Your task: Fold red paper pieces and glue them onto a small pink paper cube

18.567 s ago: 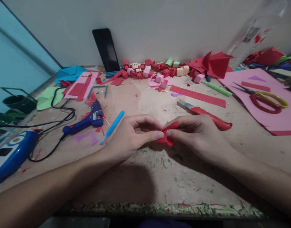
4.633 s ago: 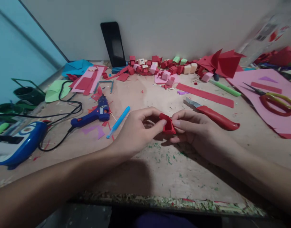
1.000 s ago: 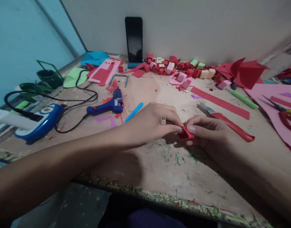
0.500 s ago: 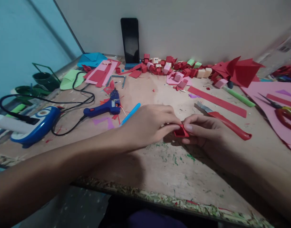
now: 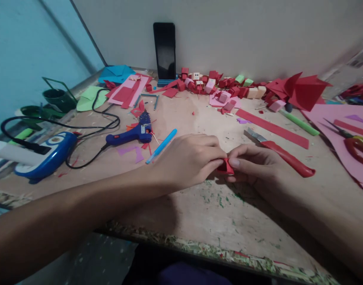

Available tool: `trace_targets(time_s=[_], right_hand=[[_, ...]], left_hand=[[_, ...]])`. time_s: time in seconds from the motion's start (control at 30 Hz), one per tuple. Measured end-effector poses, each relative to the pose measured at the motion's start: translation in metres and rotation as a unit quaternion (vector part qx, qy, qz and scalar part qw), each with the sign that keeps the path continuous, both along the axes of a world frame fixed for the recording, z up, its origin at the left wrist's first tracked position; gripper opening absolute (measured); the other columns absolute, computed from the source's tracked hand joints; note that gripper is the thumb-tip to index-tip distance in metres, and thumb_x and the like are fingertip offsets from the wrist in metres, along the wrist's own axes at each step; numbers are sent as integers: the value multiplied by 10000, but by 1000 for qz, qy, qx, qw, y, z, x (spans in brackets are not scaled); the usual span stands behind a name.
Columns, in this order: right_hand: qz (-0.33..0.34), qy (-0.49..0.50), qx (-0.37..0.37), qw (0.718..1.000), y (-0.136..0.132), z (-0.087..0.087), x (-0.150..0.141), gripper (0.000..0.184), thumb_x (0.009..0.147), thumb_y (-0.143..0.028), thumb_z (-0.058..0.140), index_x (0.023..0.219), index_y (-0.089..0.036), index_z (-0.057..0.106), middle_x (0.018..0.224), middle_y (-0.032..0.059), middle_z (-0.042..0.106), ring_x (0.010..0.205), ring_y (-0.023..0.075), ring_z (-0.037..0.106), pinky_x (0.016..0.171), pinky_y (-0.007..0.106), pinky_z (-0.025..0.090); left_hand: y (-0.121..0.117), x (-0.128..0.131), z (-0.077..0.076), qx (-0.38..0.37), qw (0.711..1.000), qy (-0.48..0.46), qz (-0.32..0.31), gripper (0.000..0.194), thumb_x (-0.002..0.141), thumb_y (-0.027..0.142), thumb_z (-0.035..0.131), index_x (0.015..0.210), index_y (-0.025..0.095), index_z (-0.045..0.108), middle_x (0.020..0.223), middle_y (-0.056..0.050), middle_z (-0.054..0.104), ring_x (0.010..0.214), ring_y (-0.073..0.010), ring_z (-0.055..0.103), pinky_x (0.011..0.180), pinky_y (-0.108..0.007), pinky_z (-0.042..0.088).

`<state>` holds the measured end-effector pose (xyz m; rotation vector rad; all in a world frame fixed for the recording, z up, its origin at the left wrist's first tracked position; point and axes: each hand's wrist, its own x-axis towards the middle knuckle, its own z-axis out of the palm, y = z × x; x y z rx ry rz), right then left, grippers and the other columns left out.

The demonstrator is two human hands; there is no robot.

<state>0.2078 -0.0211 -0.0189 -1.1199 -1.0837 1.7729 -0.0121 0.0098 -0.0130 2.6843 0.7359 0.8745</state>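
Note:
Between my two hands is a small folded red paper piece (image 5: 227, 168), its hollow side facing me. The fingers and thumb of my left hand (image 5: 196, 158) pinch it from the left. From the right, the thumb and fingers of my right hand (image 5: 252, 164) close on its other edge. My fingers cover part of the piece. A utility knife with a red handle (image 5: 288, 158) lies just beyond my right hand. A light-blue pen-like stick (image 5: 162, 145) rests on the table behind my left wrist.
A blue glue gun (image 5: 131, 134) with a black cable lies at left, near a blue power strip (image 5: 48, 158). A phone (image 5: 165, 51) stands at the back beside several small paper cubes (image 5: 211, 85). At right, scissors (image 5: 355, 146) lie on pink paper (image 5: 326, 114).
My hands keep hold of the red paper piece. It has turned slightly between the fingers, and my left fingertips have shifted a little. The view has moved slightly.

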Motion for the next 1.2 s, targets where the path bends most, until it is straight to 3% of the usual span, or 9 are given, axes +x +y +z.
trace_targets(time_s=[0.23,0.5,0.77,1.0,1.1,1.2], right_hand=[[11,-6,20,1000,-2,2,-1,144,813,-325,912,797,-249,791,795,-5,781,738,180,773,773,327,671],[-5,21,14,1000,-2,2,-1,163,794,-338,925,794,-247,790,753,-11,771,681,169,761,762,330,672],[10,45,-17,999,0,4,0,135,809,-297,908,789,-236,790,774,0,787,661,148,754,709,276,655],[40,62,-22,997,4,7,4,141,786,-288,922,770,-205,808,727,6,763,580,108,706,609,197,628],[43,79,-23,996,7,6,6,145,778,-283,929,782,-194,815,735,17,776,622,119,738,596,169,622],[25,86,-17,996,8,5,5,141,780,-275,924,764,-200,806,732,10,778,625,127,745,626,196,646]], left_hand=[[-2,0,0,13,999,-33,-1,190,1016,154,563,967,149,746,933,-78,772,842,-179,692,818,-311,546],[-1,1,3,-49,998,-43,-17,166,1005,128,587,1032,144,749,1011,-86,790,901,-183,714,840,-306,546],[-1,1,15,-201,974,-104,-22,166,948,66,663,909,145,804,908,-46,807,816,-145,733,764,-251,555],[7,1,18,-410,902,-130,-43,148,954,197,679,914,130,805,877,-52,789,757,-146,706,698,-251,551],[8,3,16,-434,887,-151,-30,161,957,225,668,928,122,788,850,-44,764,741,-136,672,694,-248,529],[5,3,17,-391,903,-178,8,158,905,279,745,973,138,765,864,-31,730,763,-141,650,684,-251,516]])
